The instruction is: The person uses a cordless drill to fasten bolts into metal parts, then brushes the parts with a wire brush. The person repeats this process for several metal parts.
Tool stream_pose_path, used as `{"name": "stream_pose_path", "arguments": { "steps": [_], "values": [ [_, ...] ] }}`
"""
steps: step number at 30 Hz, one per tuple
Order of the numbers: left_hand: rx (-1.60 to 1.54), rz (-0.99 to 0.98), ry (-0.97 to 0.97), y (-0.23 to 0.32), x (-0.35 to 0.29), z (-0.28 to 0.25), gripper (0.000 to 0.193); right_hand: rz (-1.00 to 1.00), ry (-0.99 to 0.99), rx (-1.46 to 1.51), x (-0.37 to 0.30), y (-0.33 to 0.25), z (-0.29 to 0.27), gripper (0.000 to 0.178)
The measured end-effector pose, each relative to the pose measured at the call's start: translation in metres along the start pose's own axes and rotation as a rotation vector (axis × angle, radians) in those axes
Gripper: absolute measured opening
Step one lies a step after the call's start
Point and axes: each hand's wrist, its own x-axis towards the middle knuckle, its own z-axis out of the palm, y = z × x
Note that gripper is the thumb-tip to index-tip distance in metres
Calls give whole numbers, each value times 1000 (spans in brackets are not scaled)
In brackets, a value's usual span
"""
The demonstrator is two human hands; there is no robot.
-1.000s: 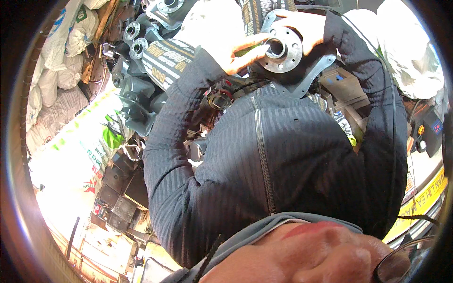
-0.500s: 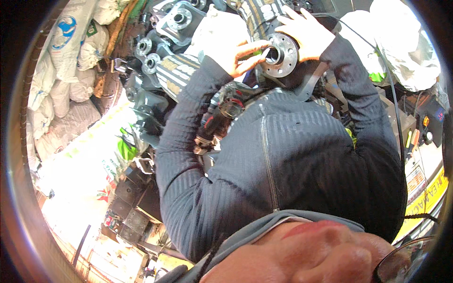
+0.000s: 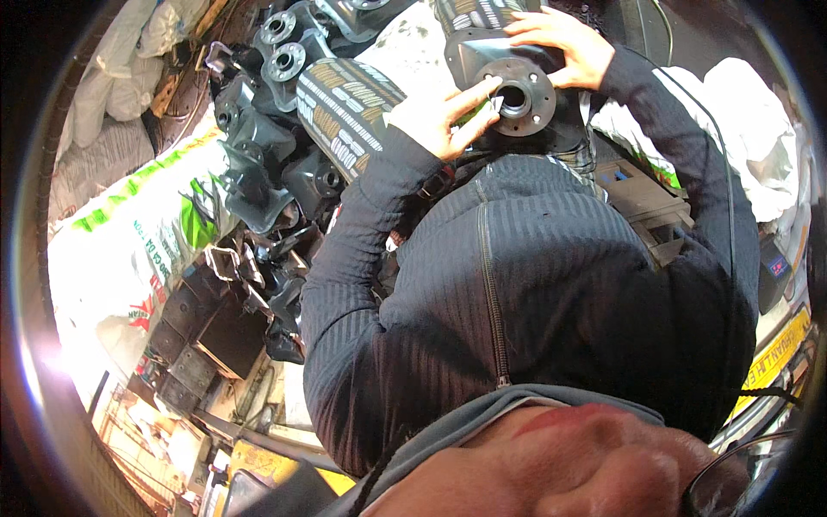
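Observation:
A flanged metal part [image 3: 537,96] sits in front of my body on my lap, its round disc with bolt holes and a central collar facing up. My left hand [image 3: 435,121] reaches the disc's left side, with thumb and fingers pinched around a small pale-and-green scrap [image 3: 494,105] by the collar; its material is unclear. My right hand [image 3: 573,50] grips the part from its far right side, fingers laid over the grey plate behind the disc. Patterned trousers [image 3: 345,108] show on my left leg beside it.
Similar dark metal parts [image 3: 263,177] are heaped to the left. White sacks lie at left [image 3: 129,246] and right [image 3: 732,129]. Dark metal blocks [image 3: 185,375] stand at lower left. A thin black cable [image 3: 719,142] passes over my right arm.
The view has shifted, bringing more of the left heap into sight. The flanged part looks tilted differently, its disc now facing up more. Both hands stay on it.

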Motion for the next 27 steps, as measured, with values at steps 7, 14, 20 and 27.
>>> {"name": "stream_pose_path", "arguments": {
  "steps": [7,14,20,27],
  "values": [
    [40,36,155,-14,1,4,39,375,468,-81,-17,-75,83,95],
    [-198,-161,-54,-11,8,-4,42,404,95,-256,10,-68,41,88],
    [-63,5,-50,-14,18,-5,43,-109,182,-122,26,-32,16,54],
    [-125,117,-159,-29,43,-16,40,-129,87,32,25,7,40,60]
  ]
}}
